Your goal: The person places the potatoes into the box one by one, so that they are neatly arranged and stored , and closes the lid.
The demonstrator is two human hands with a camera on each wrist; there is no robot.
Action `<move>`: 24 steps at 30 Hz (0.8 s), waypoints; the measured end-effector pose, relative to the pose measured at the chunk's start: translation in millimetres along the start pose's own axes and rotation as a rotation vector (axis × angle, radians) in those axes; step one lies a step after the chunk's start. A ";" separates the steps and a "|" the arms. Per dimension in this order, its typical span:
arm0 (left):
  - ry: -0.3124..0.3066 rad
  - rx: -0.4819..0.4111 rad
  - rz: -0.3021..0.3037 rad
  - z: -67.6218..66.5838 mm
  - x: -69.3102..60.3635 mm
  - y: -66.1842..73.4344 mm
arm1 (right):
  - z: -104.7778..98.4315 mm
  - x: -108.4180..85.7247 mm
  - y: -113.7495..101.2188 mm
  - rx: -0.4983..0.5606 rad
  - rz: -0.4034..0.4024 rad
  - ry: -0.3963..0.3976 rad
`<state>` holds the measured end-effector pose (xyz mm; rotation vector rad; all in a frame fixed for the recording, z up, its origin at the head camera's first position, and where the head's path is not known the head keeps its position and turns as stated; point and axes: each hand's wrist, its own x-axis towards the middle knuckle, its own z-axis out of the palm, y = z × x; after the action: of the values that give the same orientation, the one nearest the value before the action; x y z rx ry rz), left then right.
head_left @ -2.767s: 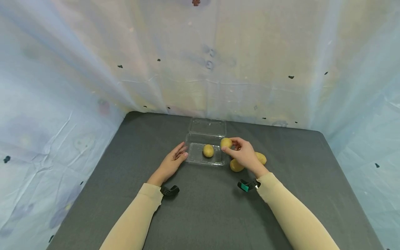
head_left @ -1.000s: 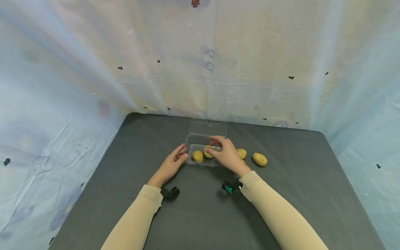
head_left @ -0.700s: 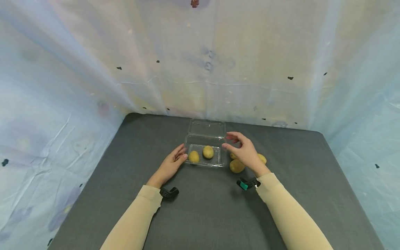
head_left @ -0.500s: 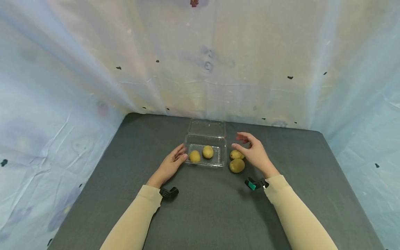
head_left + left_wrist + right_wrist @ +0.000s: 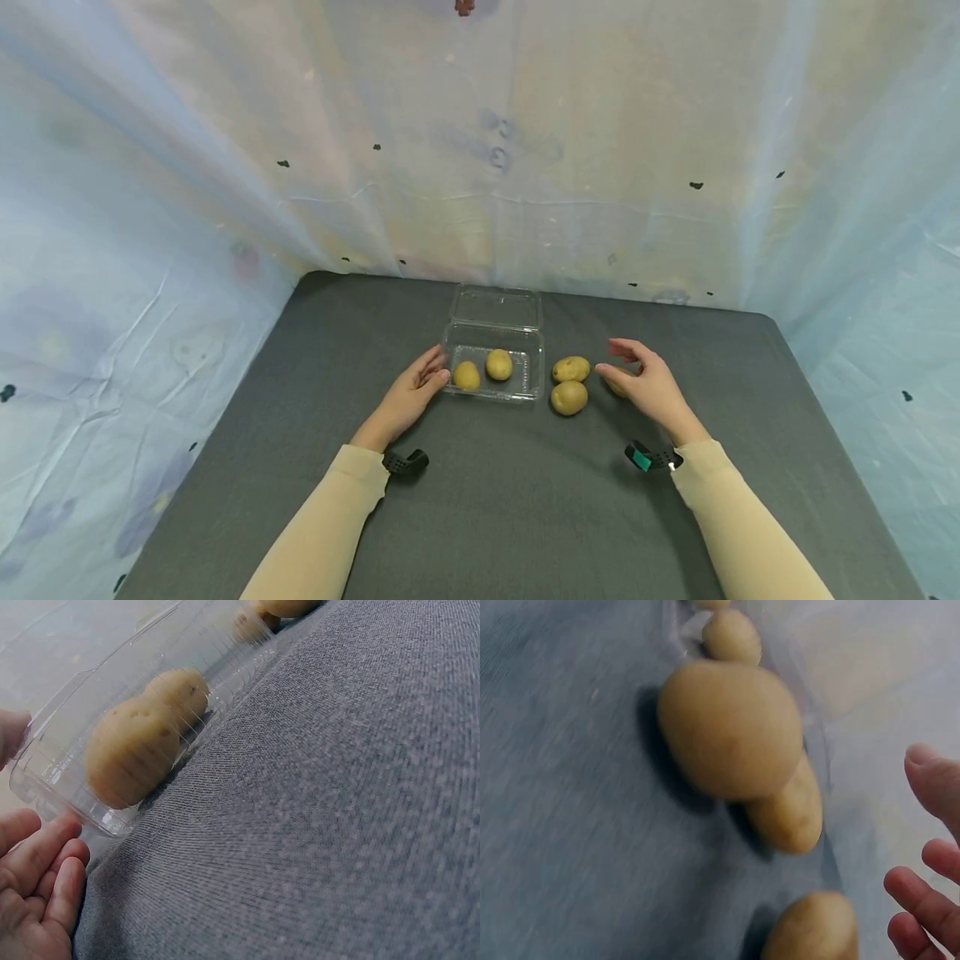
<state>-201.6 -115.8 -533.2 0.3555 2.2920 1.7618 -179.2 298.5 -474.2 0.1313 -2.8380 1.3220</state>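
Two potatoes, one at the left (image 5: 467, 376) and one at the centre (image 5: 498, 365), lie in a clear plastic container (image 5: 531, 385) whose lid (image 5: 497, 307) is folded back. My left hand (image 5: 408, 396) rests at the container's left side with relaxed fingers; the left wrist view shows its fingertips (image 5: 69, 825) by the corner. My right hand (image 5: 651, 390), empty with fingers apart, is over a potato (image 5: 617, 387) that it partly hides. Between it and the container lie two more potatoes, an oblong one (image 5: 572, 369) and a rounder one (image 5: 569, 398), close together.
A dark grey cloth-covered table (image 5: 480, 517) lies under everything. Pale, patterned plastic sheeting (image 5: 600, 150) hangs behind it and along both sides. Black bands (image 5: 407, 463) are on both wrists.
A second potato was put in the container and let go by my right hand, which has moved right, past the two middle potatoes. My left hand has stayed at the container.
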 end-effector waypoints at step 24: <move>0.005 0.008 0.010 0.9 -0.6 -1.7 | -6.2 -19.3 38.6 -0.052 0.078 -0.057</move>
<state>-200.8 -115.7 -535.0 0.3642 2.3051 1.7609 -163.2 329.4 -500.5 0.0592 -2.9518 1.2763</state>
